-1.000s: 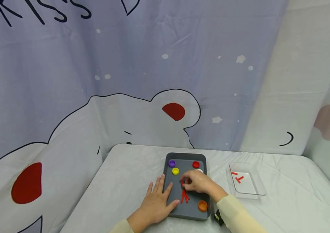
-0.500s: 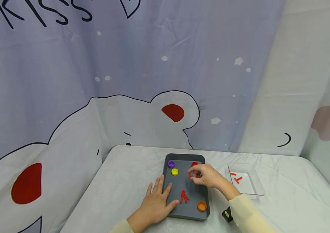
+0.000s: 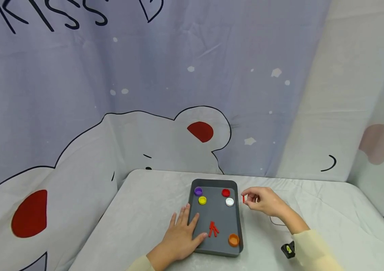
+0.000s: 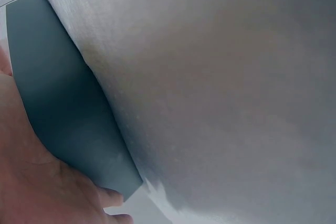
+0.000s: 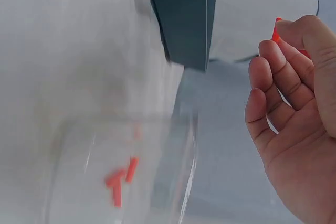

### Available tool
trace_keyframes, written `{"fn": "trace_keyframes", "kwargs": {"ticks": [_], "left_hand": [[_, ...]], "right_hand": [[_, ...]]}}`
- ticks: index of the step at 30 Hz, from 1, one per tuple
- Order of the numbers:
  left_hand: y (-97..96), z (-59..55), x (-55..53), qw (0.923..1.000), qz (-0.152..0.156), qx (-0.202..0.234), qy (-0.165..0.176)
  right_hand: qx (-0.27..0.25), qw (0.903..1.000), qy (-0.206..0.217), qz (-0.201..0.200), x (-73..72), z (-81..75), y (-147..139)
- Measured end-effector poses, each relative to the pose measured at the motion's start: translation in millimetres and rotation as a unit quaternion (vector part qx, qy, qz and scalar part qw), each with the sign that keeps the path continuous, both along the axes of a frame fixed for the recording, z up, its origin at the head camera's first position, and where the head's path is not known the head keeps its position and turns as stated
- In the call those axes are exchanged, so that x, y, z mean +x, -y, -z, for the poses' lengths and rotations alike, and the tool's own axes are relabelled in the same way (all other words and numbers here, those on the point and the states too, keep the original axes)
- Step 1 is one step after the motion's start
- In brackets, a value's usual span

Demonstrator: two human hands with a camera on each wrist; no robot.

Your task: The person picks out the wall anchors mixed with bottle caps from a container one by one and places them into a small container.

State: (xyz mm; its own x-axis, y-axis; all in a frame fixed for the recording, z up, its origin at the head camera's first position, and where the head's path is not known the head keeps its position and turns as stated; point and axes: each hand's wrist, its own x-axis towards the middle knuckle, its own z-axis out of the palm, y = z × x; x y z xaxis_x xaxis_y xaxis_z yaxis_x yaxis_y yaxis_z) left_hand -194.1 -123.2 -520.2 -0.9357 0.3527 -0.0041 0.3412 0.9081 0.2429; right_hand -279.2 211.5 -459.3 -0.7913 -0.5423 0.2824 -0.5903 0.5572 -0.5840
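My left hand (image 3: 179,239) lies with fingers spread on the left edge of a grey tray (image 3: 222,226). In the left wrist view, its fingers rest along the tray's outer wall (image 4: 63,87). My right hand (image 3: 267,202) is raised just right of the tray, pinching a small red stick (image 3: 243,199) upright between thumb and index finger. The right wrist view shows the stick's tip (image 5: 276,31) at the fingertips. Several red sticks (image 3: 213,229) lie in a loose pile on the tray, near my left thumb.
Purple (image 3: 198,191), yellow (image 3: 202,200), red (image 3: 225,192), white (image 3: 229,202) and orange (image 3: 233,240) round caps sit in the tray. Beneath the right hand stands a clear box (image 5: 190,174), mostly hidden in the head view, holding several red sticks (image 5: 117,192).
My right hand has lifted a red stick from the pile and carried it rightward, past the tray's right edge toward the clear box. The left hand stays in place.
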Motion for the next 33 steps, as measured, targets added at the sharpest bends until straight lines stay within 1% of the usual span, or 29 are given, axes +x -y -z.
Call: {"fn": "trace_keyframes", "kwargs": {"ticks": [3, 7, 10, 14, 19, 25, 33], "left_hand": [[0.0, 1.6, -0.9, 1.0000, 0.000, 0.000, -0.002], [0.3, 3.0, -1.3, 1.0000, 0.002, -0.001, -0.003], [0.5, 3.2, -1.4, 1.0000, 0.003, -0.001, -0.004], [0.7, 2.9, -1.3, 1.0000, 0.002, -0.001, -0.007], [0.6, 2.2, -0.9, 1.0000, 0.003, -0.001, -0.006], [0.6, 1.9, -0.9, 1.0000, 0.002, -0.001, 0.001], [0.8, 1.9, -0.6, 1.0000, 0.002, -0.001, 0.001]], "right_hand": [[-0.001, 0.9999, -0.003, 0.012, 3.0, -2.0, -15.0], [-0.005, 0.9995, 0.014, 0.029, 8.0, -5.3, -34.0], [-0.007, 0.9990, 0.016, 0.040, 11.5, -7.0, -47.4], [-0.003, 0.9983, -0.010, 0.057, 15.3, -6.6, -63.6], [-0.006, 0.9972, -0.038, 0.065, 19.7, -2.6, -80.8], [-0.017, 0.9965, -0.060, 0.056, 22.5, 4.4, -93.7], [-0.021, 0.9969, -0.048, 0.059, 24.1, 7.9, -97.3]]}}
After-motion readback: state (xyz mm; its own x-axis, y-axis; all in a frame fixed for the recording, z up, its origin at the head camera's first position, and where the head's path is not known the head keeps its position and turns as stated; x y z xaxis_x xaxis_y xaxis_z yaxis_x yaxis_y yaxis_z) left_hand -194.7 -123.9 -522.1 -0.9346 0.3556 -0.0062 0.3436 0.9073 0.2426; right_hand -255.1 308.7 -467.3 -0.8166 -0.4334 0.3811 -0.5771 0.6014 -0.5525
